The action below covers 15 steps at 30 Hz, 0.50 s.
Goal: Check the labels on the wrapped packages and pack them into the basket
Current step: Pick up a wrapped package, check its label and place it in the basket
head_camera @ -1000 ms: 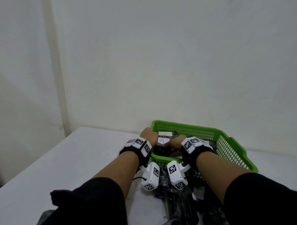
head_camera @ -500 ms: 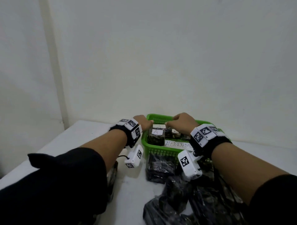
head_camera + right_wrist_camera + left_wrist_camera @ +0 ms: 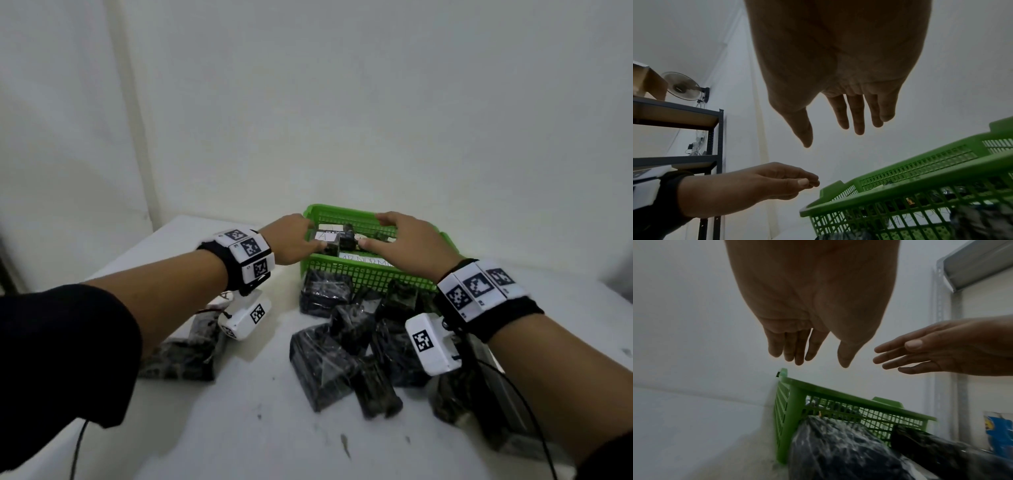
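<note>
A green mesh basket (image 3: 359, 275) stands at the back of the white table and holds several dark wrapped packages. One package (image 3: 329, 247) at its left end shows a white label with an A (image 3: 324, 236). A paper strip (image 3: 365, 263) with writing lies along the front rim. My left hand (image 3: 297, 240) hovers over the basket's left end, and my right hand (image 3: 399, 236) over its middle. The wrist views show the left hand (image 3: 818, 356) and the right hand (image 3: 838, 128) with fingers spread and nothing in them, above the basket rim (image 3: 838, 395).
Several black wrapped packages (image 3: 329, 366) lie heaped in front of the basket, and one more (image 3: 185, 356) under my left forearm. A wall is right behind the basket. A dark shelf rack (image 3: 711, 138) stands to the left, a metal rack (image 3: 941, 337) to the right.
Both hands held the A-labelled package over the basket a second ago. It now lies in the basket and both hands have let go. The head view has tilted down to the table.
</note>
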### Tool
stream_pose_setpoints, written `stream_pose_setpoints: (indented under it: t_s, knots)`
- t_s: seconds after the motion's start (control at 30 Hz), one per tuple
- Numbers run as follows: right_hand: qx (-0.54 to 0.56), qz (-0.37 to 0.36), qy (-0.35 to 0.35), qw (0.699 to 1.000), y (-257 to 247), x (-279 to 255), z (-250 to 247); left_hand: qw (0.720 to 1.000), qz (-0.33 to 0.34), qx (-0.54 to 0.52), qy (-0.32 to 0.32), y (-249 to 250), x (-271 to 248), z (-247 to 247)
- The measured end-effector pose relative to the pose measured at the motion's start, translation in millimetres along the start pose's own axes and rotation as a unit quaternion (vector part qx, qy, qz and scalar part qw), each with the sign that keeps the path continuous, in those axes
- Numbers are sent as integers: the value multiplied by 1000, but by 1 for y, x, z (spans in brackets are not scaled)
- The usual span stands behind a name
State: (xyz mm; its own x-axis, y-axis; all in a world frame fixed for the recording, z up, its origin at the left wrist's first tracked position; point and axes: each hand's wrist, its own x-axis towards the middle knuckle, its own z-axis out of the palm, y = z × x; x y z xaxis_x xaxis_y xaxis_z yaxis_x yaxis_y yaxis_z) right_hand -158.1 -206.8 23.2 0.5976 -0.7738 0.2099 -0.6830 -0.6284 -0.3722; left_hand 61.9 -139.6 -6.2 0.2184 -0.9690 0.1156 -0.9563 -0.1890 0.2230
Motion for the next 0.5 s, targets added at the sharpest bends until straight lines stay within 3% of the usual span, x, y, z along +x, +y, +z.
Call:
stream_pose_setpoints:
  t_s: [0.27,0.5]
  knots:
    - [16,-16,-27,999,-10,-57,8,998,61,2,-8,12,-58,-4]
    - [11,-57,-64,996,-29,-98,36,992,105,-5,-66,23,-102,2]
